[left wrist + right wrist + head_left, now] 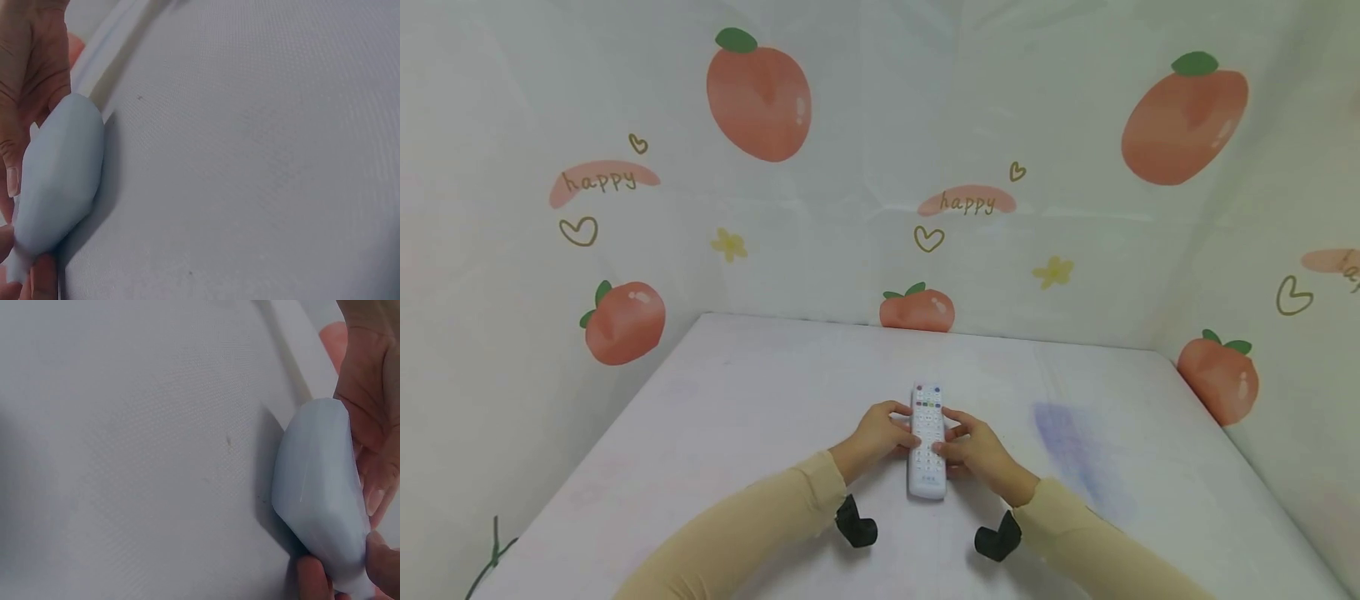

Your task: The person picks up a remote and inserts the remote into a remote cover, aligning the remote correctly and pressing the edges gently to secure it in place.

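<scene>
A white remote control (927, 442) with coloured buttons lies lengthwise on the white table (737, 417), near its middle. My left hand (880, 432) grips its left edge and my right hand (973, 446) grips its right edge, fingers curled round the sides. The left wrist view shows the remote's pale rounded end (59, 181) close up with my left hand's fingers (31, 87) around it. In the right wrist view the same end (322, 494) sits against my right hand's fingers (375, 437).
Walls of white cloth printed with peaches and "happy" close in the table on the left, back and right. A faint bluish smear (1067, 442) marks the tabletop to the right. A dark cable (490, 558) hangs at the lower left.
</scene>
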The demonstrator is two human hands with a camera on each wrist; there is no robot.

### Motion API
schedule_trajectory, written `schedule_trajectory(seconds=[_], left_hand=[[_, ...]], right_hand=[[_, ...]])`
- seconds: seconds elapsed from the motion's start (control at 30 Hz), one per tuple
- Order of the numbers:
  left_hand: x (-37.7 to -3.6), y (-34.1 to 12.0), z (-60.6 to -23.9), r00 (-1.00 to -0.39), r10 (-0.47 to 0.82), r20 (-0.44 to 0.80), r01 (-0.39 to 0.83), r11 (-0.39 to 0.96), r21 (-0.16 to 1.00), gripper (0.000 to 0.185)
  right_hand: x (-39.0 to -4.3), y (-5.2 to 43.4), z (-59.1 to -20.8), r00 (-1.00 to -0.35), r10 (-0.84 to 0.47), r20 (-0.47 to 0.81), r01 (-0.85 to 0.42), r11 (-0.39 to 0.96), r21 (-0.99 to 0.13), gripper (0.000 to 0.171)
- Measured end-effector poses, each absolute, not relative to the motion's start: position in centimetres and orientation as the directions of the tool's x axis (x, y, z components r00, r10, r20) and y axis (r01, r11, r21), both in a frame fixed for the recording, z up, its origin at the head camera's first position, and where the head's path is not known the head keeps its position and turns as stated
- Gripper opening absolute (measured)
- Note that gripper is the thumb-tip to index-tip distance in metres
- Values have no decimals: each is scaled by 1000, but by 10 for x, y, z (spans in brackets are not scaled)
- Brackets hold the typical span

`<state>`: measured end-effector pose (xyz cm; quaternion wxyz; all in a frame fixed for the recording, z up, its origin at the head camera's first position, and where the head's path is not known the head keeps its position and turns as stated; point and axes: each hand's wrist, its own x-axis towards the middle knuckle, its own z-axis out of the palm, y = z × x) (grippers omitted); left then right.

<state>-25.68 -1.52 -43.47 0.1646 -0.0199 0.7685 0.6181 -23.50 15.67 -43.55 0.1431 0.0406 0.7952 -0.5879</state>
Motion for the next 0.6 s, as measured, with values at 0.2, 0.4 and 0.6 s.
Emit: schedule_trajectory(seconds=[0.2, 0.4, 0.6], left_hand=[[-259, -14, -435, -941, 163, -296, -244, 281, 928, 50], [-262, -15, -432, -941, 160, -298, -230, 342, 911, 49], [-270, -24, -426, -939, 189, -287, -155, 514, 844, 44]], right_hand=[[-238, 156, -432, -941, -84, -328, 275, 375, -885, 68], [-241, 157, -430, -938, -79, -337, 259, 487, -834, 69], [-242, 159, -423, -929, -97, -356, 245, 559, -792, 68]])
